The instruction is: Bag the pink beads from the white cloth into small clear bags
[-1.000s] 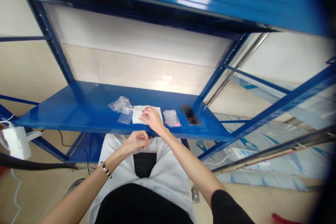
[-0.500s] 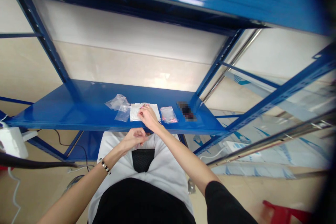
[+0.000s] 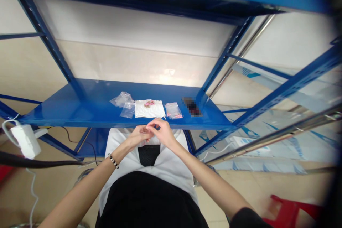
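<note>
Small clear bag [image 3: 146, 130] pinched between left hand [image 3: 139, 136] and right hand [image 3: 161, 133], just off blue shelf [image 3: 80, 112] edge, near white cloth [image 3: 149, 108].

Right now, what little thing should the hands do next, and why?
Probably ease what the right hand pinches into what the left hand holds; what that is, I cannot tell. The hands meet below the shelf, and small pink pieces remain on the white sheet.
</note>
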Demonstrator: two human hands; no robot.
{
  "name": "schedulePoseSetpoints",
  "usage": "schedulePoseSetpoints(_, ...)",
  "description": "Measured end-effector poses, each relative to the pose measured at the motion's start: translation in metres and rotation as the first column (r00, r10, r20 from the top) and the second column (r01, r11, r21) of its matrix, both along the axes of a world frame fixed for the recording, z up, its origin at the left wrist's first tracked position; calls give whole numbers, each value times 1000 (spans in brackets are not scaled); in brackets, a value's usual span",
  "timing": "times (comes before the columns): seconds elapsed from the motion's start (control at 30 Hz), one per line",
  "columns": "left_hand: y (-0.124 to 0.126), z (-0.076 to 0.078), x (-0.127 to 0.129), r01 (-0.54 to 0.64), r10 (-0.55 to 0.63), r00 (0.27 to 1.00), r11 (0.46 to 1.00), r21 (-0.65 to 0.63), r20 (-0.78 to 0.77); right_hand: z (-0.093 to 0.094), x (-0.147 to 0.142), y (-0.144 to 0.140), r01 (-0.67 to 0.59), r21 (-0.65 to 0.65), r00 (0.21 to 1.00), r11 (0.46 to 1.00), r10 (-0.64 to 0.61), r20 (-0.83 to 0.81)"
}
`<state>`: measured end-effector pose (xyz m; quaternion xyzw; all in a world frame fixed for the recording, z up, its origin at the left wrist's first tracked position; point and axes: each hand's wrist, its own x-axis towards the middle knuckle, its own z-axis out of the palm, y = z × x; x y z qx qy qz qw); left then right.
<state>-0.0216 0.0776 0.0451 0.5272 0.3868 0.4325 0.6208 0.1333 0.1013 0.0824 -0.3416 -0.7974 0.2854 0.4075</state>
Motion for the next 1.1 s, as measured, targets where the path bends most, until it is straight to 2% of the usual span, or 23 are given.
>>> schedulePoseSetpoints(0.2,-10,-5,9,50,-45,995,997,-51,91,-16,15,-19,-40,-55,996,998,36,-76)
schedulePoseSetpoints(0.4,-16,-6,13,276,-216,923,948,-157,318,-13,26,-22,-83,-83,996,993,81,-35)
schedulePoseSetpoints(0.57,-20,-7,16,383,-303,896,897,-220,325,-20,31,-24,44,-117,992,992,-57,-115)
schedulePoseSetpoints(0.67,-19,-10,16,381,-308,902,897,-224,304,-26,30,-21,133,-168,963,977,-168,-211)
schedulePoseSetpoints(0.77,-14,-12,16,380,-334,911,909,-172,243,-30,30,-16,204,-231,918,951,-267,-292)
schedulePoseSetpoints(0.87,-7,-9,13,304,-294,948,950,-73,117,-31,32,-13,243,-247,878,938,-321,-355)
schedulePoseSetpoints(0.97,-2,-3,7,102,-103,995,992,74,8,-31,33,-13,221,-238,889,946,-296,-349)
schedulePoseSetpoints(1.03,1,0,3,-11,16,999,988,152,-30,-31,32,-14,182,-247,904,952,-261,-339)
schedulePoseSetpoints(1.1,4,2,0,-75,86,995,980,185,-54,-32,30,-15,144,-270,904,952,-238,-356)
